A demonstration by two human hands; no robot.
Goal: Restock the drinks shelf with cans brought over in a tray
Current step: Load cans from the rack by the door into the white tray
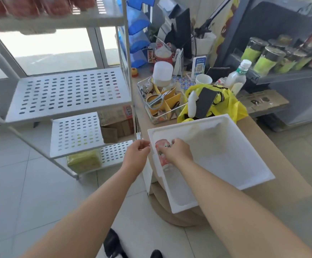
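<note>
One can [160,157], pink and white with a small dark print, sits against the left wall of one white tray [235,155] on the counter [285,183]. The right hand [177,153] curls its fingers over the can. The left hand [138,151] hovers just outside the tray's rim with its fingers loosely curled, holding nothing. One white rack [67,94] with four perforated tiers stands to the left.

Yellow bag [231,107]: is lying on the tabletop [281,164], mid-scene.
Clear box [162,116]: is sitting just left of the bag, holding scissors [156,101].
Paper cup [203,79]: is standing farther back, near a white bottle [235,79].
Blue bins [138,34]: are stacking up far off.
Green-filled jars [263,56]: are lining the far-right rack.
</note>
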